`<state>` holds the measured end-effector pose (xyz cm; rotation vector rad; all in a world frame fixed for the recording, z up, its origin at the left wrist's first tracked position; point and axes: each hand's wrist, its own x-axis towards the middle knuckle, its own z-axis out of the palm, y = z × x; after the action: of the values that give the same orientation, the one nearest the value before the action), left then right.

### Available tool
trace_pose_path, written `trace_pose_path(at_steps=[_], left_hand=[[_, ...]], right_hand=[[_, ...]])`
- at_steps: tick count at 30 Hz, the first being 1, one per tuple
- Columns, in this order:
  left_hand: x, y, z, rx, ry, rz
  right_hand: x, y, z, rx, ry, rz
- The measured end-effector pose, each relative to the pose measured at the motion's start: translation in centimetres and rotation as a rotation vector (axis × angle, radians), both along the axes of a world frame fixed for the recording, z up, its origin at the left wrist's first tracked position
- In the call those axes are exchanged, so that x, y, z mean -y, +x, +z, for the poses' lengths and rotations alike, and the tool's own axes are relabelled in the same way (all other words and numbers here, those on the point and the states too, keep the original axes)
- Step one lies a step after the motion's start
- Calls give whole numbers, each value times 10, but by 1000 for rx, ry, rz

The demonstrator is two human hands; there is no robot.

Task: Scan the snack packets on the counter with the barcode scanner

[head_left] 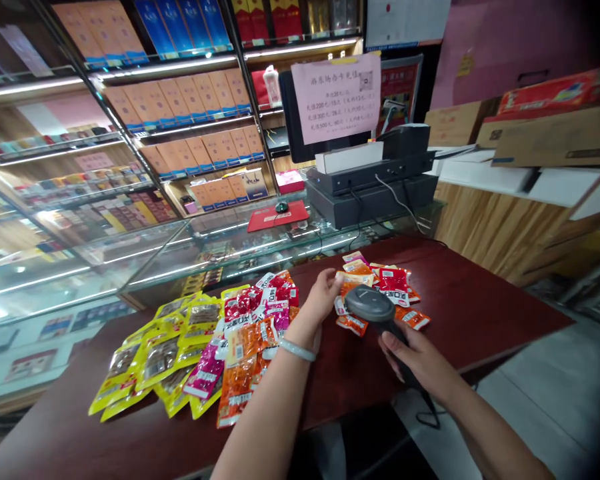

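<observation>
My right hand [414, 357] grips the handle of a dark barcode scanner [373, 305], whose head points at a small heap of orange and red snack packets [387, 283] on the dark red counter [480, 300]. My left hand [324, 291], with a pale bracelet on the wrist, touches an orange packet [353, 279] at the left edge of that heap. To the left lies a wider spread of yellow, pink and orange snack packets [195, 353].
A glass display case [190, 247] with shelves of boxed goods stands behind the counter. A cash register with a monitor and a pink notice [365, 160] sits at the back. Cardboard boxes [550, 133] lie on a wooden counter at right. The scanner's cable [430, 417] hangs off the counter's edge.
</observation>
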<state>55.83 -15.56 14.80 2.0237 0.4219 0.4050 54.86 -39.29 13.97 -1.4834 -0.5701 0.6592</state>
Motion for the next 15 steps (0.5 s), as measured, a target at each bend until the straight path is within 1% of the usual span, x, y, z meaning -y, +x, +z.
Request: trace_pose_path(at_steps=[1, 2, 5, 7, 8, 10, 12, 15], left_hand=[[-5, -5, 6, -20, 89, 11], [-12, -12, 11, -72, 220, 36], [-36, -48, 25, -354, 662, 126], [-48, -71, 28, -534, 839, 116], [-51, -79, 27, -592, 890, 91], [-55, -89, 24, -638, 944, 36], [-55, -91, 20, -635, 972, 3], [-57, -84, 14, -591, 1004, -22]], right_hand=[[1, 0, -2, -7, -6, -4], [1, 0, -3, -13, -15, -8], [3, -1, -7, -14, -38, 1], [2, -1, -8, 11, -45, 23], [1, -2, -9, 26, -47, 38], [-2, -3, -9, 44, -49, 64], [-5, -6, -8, 48, -53, 78], [-6, -10, -7, 53, -67, 79]])
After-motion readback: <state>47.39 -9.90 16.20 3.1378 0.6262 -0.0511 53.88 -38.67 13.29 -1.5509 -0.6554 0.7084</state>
